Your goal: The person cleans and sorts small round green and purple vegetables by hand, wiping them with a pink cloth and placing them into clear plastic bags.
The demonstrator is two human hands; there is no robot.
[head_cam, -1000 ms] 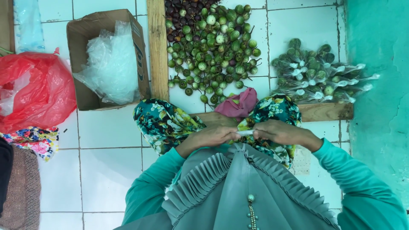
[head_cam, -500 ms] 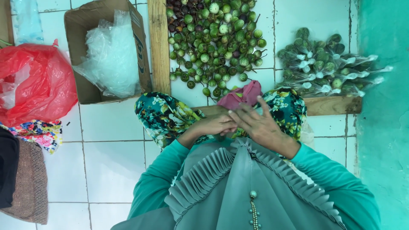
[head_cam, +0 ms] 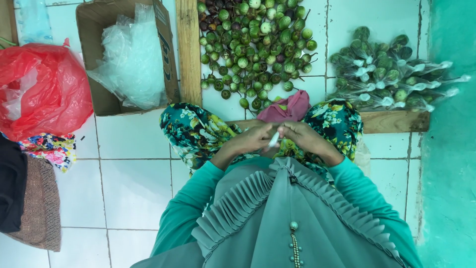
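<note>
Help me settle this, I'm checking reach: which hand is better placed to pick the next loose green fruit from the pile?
Probably the left hand: the loose green fruits lie ahead on its side, while the right hand sits nearer the bagged bundles. Both now pinch a small clear bag.

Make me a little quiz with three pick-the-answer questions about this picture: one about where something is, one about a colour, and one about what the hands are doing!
1. Where are the clear plastic bags?
A. in the cardboard box
B. on the person's lap
C. on the bagged bundles

2. What colour is the big crumpled bag on the left?
A. blue
B. red
C. yellow

3. What are the left hand and right hand doing?
A. resting apart on the floor
B. lifting the box
C. meeting around a small clear bag

Answers: 1 A, they fill the open box. 2 B, it is plainly red. 3 C, both hands pinch it over the lap.
</note>
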